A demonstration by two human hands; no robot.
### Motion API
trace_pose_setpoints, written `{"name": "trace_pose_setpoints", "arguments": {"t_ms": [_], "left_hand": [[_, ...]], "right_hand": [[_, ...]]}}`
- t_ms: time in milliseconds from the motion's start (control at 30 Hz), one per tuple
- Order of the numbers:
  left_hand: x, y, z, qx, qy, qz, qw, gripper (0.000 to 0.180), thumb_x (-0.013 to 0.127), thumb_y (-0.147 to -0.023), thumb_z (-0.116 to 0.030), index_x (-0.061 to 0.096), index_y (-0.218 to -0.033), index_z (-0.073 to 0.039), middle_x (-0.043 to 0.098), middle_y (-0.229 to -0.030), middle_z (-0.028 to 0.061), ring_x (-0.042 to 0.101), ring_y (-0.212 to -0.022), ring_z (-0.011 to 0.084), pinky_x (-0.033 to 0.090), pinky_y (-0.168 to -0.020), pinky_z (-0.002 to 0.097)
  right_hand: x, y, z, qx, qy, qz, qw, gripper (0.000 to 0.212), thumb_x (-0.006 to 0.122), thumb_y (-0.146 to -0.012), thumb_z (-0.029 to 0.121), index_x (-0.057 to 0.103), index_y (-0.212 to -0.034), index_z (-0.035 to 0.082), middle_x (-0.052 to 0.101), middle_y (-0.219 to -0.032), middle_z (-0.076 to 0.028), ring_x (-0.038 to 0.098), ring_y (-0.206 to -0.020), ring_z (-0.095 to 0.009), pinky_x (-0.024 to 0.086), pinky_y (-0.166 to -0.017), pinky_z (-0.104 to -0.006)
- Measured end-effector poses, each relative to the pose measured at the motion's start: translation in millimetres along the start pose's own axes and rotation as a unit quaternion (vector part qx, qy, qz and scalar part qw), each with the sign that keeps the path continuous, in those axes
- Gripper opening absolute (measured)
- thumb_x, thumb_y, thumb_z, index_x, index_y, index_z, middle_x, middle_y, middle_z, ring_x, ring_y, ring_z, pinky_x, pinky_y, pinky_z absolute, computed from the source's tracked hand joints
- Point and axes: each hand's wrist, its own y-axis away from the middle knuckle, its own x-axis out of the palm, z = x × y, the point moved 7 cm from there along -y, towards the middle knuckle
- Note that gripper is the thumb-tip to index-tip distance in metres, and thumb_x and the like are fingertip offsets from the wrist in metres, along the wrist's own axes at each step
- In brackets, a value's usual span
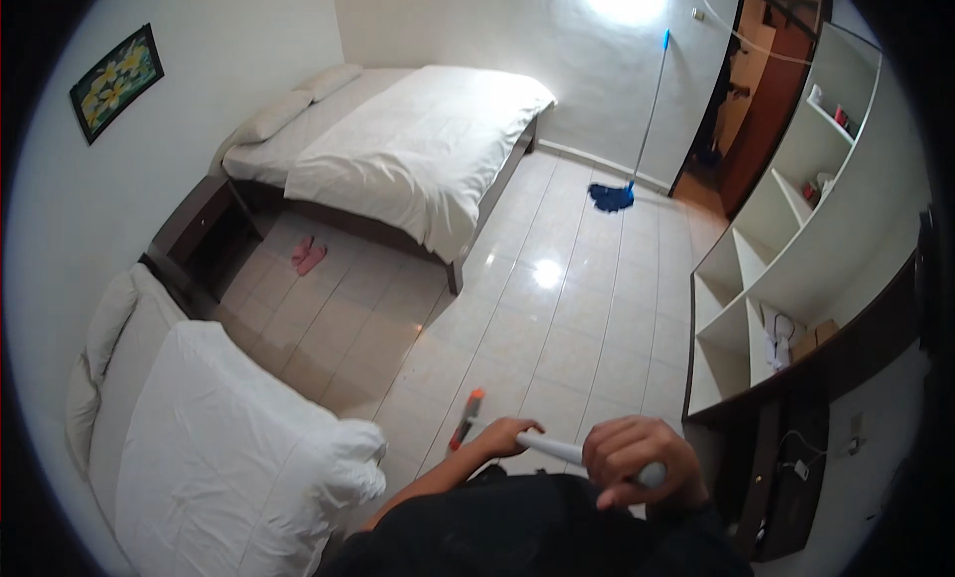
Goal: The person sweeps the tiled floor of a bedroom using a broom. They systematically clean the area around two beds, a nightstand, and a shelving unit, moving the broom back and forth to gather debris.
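Your R hand (637, 463), then L hand (505, 438), are clamped round 1 grey pole (555, 450) over the floor (537, 383), its lower part hidden past L hand, w/ 1 hard-to-make-out orange-ended head (466, 420) beyond, 1 of 2 beds (224, 448) cut off, 2 pink slippers (313, 260), 1 blue mop (611, 198).

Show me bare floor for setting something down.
White floor tiles lie bare between the dark-framed bed with white bedding and the white open shelving unit. A smaller patch separates the pink slippers from the white-draped nearer bed. Crowded: around the orange-tipped tool head by the left hand.
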Motion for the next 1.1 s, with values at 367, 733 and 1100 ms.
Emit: {"name": "trace_pose_setpoints", "arguments": {"t_ms": [367,733,1100], "left_hand": [[-181,104,199,-0.178,-0.17,-0.305,0.92,0.039,0.069,-0.064,-0.023,0.058,-0.101,-0.015,0.06,-0.08,0.0103,0.058,-0.079,0.0297,0.047,-0.071,0.0386],[-223,11,189,-0.131,0.023,-0.301,0.944,0.011,0.06,-0.067,-0.018,0.061,-0.078,-0.014,0.062,-0.076,0.0082,0.059,-0.078,0.0297,0.044,-0.066,0.0436],[-343,27,131,-0.024,-0.072,-0.255,0.964,0.007,0.062,-0.066,-0.019,0.063,-0.072,-0.016,0.061,-0.064,0.0041,0.059,-0.063,0.0266,0.044,-0.061,0.0373]], "right_hand": [[33,-110,-161,0.009,-0.095,0.035,0.995,0.019,0.059,-0.082,0.006,0.052,-0.066,-0.004,0.053,-0.068,-0.011,0.05,-0.064,-0.02,0.041,-0.061,-0.0302],[-23,-245,-177,0.063,0.041,-0.077,0.994,0.031,0.056,-0.075,0.017,0.051,-0.051,-0.002,0.05,-0.05,-0.01,0.052,-0.05,-0.021,0.045,-0.059,-0.0331],[-11,-355,-145,-0.151,-0.094,0.103,0.979,0.038,0.069,-0.074,0.029,0.044,-0.057,0.006,0.047,-0.043,-0.004,0.05,-0.035,-0.016,0.05,-0.042,-0.0317]]}}
